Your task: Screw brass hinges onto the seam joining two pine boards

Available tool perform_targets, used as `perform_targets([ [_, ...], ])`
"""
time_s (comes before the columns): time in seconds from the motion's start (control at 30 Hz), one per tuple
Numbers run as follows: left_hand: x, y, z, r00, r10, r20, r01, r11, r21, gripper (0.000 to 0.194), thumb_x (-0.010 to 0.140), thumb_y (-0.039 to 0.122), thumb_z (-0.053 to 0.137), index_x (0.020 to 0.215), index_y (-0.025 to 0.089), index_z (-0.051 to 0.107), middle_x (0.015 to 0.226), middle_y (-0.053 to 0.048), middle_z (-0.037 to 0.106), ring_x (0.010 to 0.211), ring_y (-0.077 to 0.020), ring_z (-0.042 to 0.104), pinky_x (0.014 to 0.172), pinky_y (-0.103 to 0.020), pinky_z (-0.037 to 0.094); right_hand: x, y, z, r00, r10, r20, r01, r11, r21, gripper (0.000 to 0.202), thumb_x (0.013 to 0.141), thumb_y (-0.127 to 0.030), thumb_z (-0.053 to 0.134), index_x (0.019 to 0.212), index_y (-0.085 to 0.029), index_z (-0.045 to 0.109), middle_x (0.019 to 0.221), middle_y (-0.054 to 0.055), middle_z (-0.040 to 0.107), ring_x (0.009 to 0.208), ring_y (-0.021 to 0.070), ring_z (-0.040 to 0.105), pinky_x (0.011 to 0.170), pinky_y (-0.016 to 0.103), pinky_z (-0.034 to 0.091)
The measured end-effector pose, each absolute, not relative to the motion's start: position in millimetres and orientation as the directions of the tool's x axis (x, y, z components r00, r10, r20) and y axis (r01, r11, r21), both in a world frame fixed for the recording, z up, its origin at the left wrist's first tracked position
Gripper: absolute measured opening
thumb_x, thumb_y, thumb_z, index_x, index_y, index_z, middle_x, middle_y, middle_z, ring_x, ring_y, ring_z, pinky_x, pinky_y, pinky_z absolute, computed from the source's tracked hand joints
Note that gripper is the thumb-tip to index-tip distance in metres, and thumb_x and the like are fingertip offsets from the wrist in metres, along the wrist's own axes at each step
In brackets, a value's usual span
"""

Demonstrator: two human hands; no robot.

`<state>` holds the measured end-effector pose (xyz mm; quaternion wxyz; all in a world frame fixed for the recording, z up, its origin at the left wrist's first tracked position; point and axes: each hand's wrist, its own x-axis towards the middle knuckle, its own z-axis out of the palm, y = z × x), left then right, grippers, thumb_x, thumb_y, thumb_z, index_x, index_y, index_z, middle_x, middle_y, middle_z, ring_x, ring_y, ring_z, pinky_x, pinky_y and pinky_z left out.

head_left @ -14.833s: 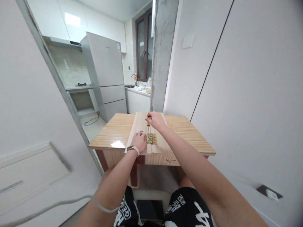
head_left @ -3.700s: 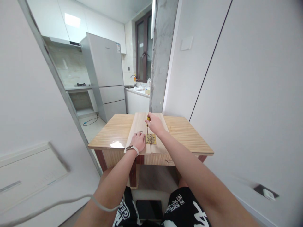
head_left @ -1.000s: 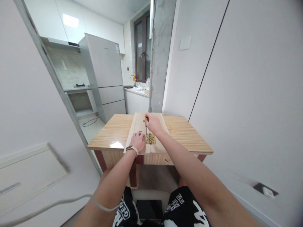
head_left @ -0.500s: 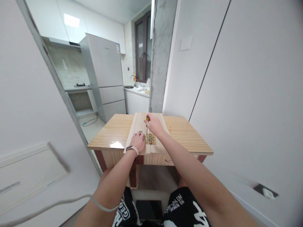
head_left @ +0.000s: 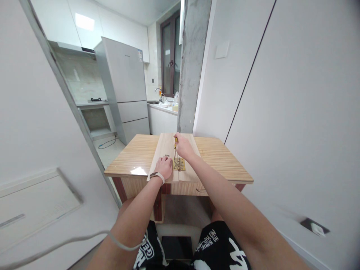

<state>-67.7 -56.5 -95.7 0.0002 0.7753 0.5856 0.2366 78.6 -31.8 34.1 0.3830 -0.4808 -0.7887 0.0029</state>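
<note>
A screwdriver point(head_left: 176, 143) with a yellow and black handle is in my right hand point(head_left: 184, 147), its fingers closed round the handle. The shaft points down at the left leaf of a brass-coloured hinge point(head_left: 179, 164). That hinge lies unfolded across the seam between two pale wooden boards point(head_left: 162, 144). My left hand point(head_left: 164, 167), with a band on the wrist, rests on the left board, fingers spread beside the hinge's left edge. Just beyond those fingers lie some small screws point(head_left: 167, 155). Screw heads in the hinge are too small to make out clearly.
The boards lie on a wood-grain table point(head_left: 225, 157) with a drawer front below. A white wall point(head_left: 281, 112) stands to the right. Behind are a fridge point(head_left: 126, 78) and a sink counter point(head_left: 163, 108). A pale cable point(head_left: 75, 240) crosses at lower left.
My right hand and the screwdriver handle have turned and shifted slightly, with the tip still at the hinge. My left hand stays in place.
</note>
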Motion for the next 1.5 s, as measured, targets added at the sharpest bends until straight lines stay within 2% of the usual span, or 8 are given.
perform_targets([
  [0.33,-68,-55,-96,0.2,0.912,0.357,0.912,-0.307,0.273,0.03,0.099,0.023,0.043,0.121,0.026,0.064,0.126,-0.011,0.058,0.113,-0.0276,0.048,0.101,-0.043,0.041,76,-35,32,-0.213,0.734,0.645,0.743,0.55,-0.381,0.017,0.093,-0.014,0.057,0.107,-0.022,0.06,0.11,0.007,0.063,0.099,0.0201,0.059,0.089,0.032,0.045],
  [0.53,-68,-56,-96,0.201,0.91,0.363,0.913,-0.309,0.268,0.029,0.099,0.024,0.043,0.12,0.026,0.064,0.126,-0.011,0.058,0.113,-0.0279,0.048,0.099,-0.042,0.042,80,-27,29,-0.187,0.758,0.625,0.722,0.538,-0.435,0.032,0.09,-0.007,0.056,0.119,-0.022,0.053,0.11,0.007,0.066,0.099,0.0196,0.061,0.089,0.032,0.044],
  [0.63,-68,-57,-96,0.193,0.916,0.351,0.915,-0.297,0.272,0.029,0.099,0.024,0.044,0.121,0.026,0.063,0.127,-0.01,0.058,0.114,-0.0281,0.048,0.1,-0.043,0.041,81,-26,26,-0.188,0.769,0.612,0.709,0.537,-0.458,0.032,0.092,-0.007,0.051,0.121,-0.021,0.051,0.108,0.008,0.068,0.096,0.0195,0.062,0.086,0.031,0.044],
  [0.73,-68,-56,-97,0.196,0.912,0.36,0.914,-0.303,0.271,0.029,0.098,0.024,0.044,0.12,0.026,0.064,0.127,-0.01,0.058,0.114,-0.0279,0.048,0.101,-0.043,0.041,81,-29,27,-0.201,0.764,0.613,0.718,0.541,-0.439,0.027,0.094,-0.011,0.049,0.119,-0.02,0.052,0.106,0.008,0.068,0.092,0.0199,0.063,0.083,0.031,0.044],
  [1.07,-68,-54,-98,0.208,0.905,0.372,0.909,-0.319,0.268,0.029,0.099,0.024,0.043,0.119,0.026,0.064,0.125,-0.011,0.058,0.113,-0.028,0.048,0.1,-0.043,0.041,76,-36,31,-0.158,0.746,0.647,0.796,0.484,-0.364,0.016,0.094,-0.026,0.066,0.108,-0.023,0.061,0.101,0.006,0.068,0.098,0.022,0.058,0.086,0.032,0.042],
  [1.23,-68,-56,-96,0.201,0.914,0.353,0.909,-0.308,0.279,0.03,0.1,0.024,0.044,0.122,0.026,0.063,0.127,-0.011,0.057,0.114,-0.0279,0.048,0.1,-0.043,0.041,78,-34,32,-0.177,0.73,0.66,0.768,0.522,-0.371,0.014,0.094,-0.016,0.061,0.106,-0.022,0.063,0.106,0.007,0.065,0.099,0.021,0.059,0.089,0.032,0.043],
  [1.37,-68,-56,-95,0.204,0.912,0.357,0.907,-0.313,0.281,0.03,0.1,0.024,0.043,0.122,0.026,0.063,0.127,-0.011,0.058,0.114,-0.0278,0.048,0.1,-0.042,0.041,78,-31,31,-0.192,0.728,0.659,0.734,0.552,-0.396,0.027,0.091,-0.006,0.056,0.113,-0.021,0.062,0.113,0.008,0.065,0.104,0.0203,0.06,0.092,0.032,0.043],
  [1.5,-68,-55,-97,0.212,0.903,0.373,0.908,-0.323,0.265,0.029,0.1,0.024,0.043,0.119,0.025,0.064,0.125,-0.011,0.058,0.113,-0.0277,0.048,0.1,-0.042,0.041,76,-31,31,-0.2,0.739,0.643,0.713,0.56,-0.421,0.034,0.09,-0.006,0.057,0.121,-0.019,0.058,0.111,0.008,0.067,0.1,0.0199,0.061,0.091,0.032,0.044],
])
